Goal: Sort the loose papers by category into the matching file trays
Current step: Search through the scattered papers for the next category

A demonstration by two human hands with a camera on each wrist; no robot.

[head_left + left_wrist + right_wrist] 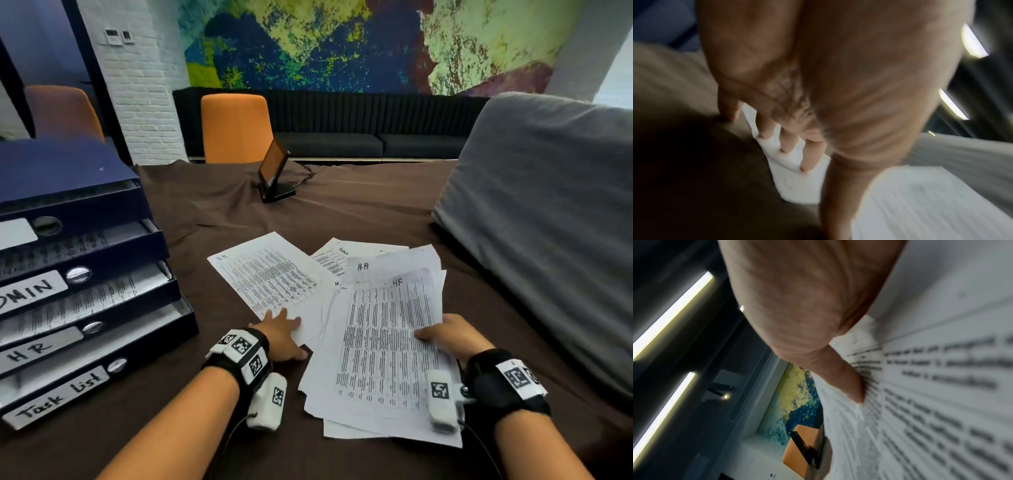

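On the stacked file trays (102, 274) at your left, you can read handwritten white labels: "MIN" on an upper label (32, 291) cut off by the frame edge, "HR" on the next label (37, 349), and "Task list" on the lowest label (58, 394). The sheet under your left hand (270, 274) is marked "H R" at its top corner. Two sheets in the pile by your right hand (394, 308) read "H-R" and "HR". The printed table text is too small to read.

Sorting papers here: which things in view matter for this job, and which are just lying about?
Job:
- right hand gripping the HR stack
- left hand flat on the loose HR sheet
- Admin sheet, partly buried
- file trays, labelled HR, Task list

Lying about:
- tablet stand
- grey cushion
- orange chair
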